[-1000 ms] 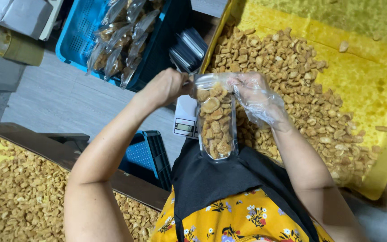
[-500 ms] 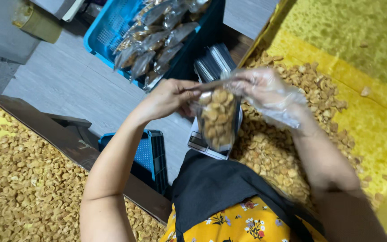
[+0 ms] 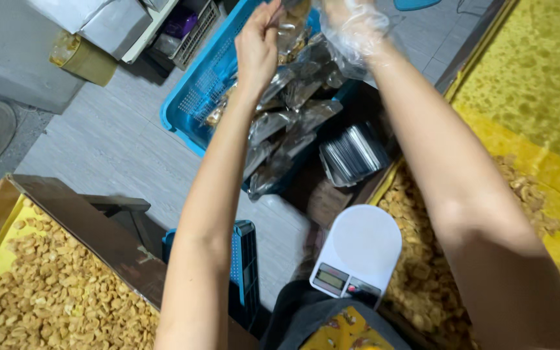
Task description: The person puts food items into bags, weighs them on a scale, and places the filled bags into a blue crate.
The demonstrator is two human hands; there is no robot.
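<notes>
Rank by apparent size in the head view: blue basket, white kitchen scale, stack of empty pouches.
1. blue basket, largest, though partly hidden by the arms.
2. white kitchen scale; nearer the camera, so it may look bigger.
3. stack of empty pouches, smallest, though close to the scale.

This is looking like a small snack-packing workroom rather than a home kitchen. Loose golden snack pieces [image 3: 46,304] are lying in bulk in big yellow-lined trays [image 3: 539,84] on both sides, a white digital scale [image 3: 358,253] is sitting between them, and a stack of empty foil pouches [image 3: 354,155] is waiting nearby. Filled bags [image 3: 286,123] are piling up in a blue plastic crate [image 3: 196,104] (on a plain grey tiled floor [image 3: 111,149]), with cardboard cartons [image 3: 92,19] standing behind.
</notes>
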